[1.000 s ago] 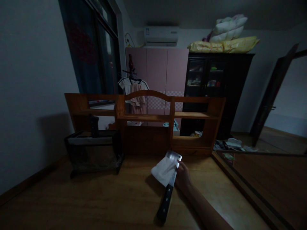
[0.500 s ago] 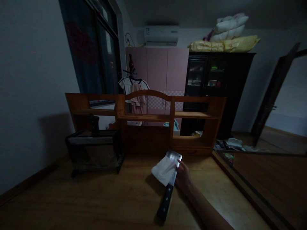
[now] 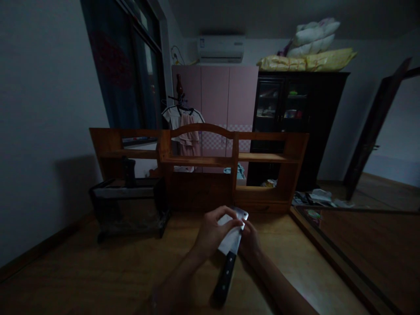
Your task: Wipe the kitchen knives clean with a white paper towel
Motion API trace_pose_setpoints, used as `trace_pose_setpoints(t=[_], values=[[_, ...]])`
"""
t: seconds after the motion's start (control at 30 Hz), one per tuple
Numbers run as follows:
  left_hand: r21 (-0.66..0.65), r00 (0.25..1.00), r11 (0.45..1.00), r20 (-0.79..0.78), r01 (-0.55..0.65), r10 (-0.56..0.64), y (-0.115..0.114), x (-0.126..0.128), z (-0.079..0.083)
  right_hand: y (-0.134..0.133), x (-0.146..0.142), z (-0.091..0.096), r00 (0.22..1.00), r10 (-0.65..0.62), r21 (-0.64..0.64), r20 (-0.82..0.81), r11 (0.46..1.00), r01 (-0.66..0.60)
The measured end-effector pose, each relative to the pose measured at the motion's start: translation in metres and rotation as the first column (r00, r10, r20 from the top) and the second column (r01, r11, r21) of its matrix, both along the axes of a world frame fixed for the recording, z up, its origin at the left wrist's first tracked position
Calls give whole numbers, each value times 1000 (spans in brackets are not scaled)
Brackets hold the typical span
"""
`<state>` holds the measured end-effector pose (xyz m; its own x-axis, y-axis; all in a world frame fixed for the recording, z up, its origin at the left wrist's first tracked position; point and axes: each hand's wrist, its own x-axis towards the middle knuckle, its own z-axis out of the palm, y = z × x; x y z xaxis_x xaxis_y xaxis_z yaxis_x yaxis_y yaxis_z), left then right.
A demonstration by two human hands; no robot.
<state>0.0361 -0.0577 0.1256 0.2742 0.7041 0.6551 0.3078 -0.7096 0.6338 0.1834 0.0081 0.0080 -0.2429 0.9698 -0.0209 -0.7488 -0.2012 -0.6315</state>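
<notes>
A cleaver (image 3: pixel 229 258) with a black handle lies on the wooden desk (image 3: pixel 131 280), its steel blade pointing away from me. A white cloth (image 3: pixel 232 238) is draped over the blade. My left hand (image 3: pixel 213 232) rests on the cloth, fingers curled and pinching its upper edge near the blade tip. My right hand (image 3: pixel 251 243) sits against the right side of the blade, fingers folded around its back edge.
A wooden shelf unit (image 3: pixel 200 166) stands across the back of the desk. A dark box (image 3: pixel 127 205) with a small black object on it sits at the left. The desk's right edge (image 3: pixel 315 236) drops to the floor. Wardrobes stand behind.
My left hand has come into view from below and settled on the white cloth over the blade. The right hand and the cleaver have stayed where they were.
</notes>
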Motion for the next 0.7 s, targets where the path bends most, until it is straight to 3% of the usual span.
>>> trace_pose_setpoints(t=[0.1, 0.2, 0.27, 0.4, 0.57, 0.7], values=[[77, 946, 997, -324, 24, 2, 28, -10, -29, 2, 0, -3, 997, 29, -23, -75, 999, -31], [201, 842, 978, -536, 53, 64, 31, -18, -59, 2, 0, -2, 995, 50, -38, -90, 998, -53], [225, 786, 972, -611, 60, 93, 27, -20, -71, 1, 0, 0, 996, 47, -41, -70, 998, -50], [208, 754, 978, -645, 15, 126, 26, -20, -82, 3, -1, -1, 999, 39, -40, -37, 998, -41], [165, 769, 986, -628, -17, 118, 32, -22, -91, 4, -4, -7, 996, -91, -18, 7, 996, 91], [116, 780, 993, -624, 33, 47, 31, -23, -89, -1, -8, -2, 1000, 27, -53, 8, 998, -26]])
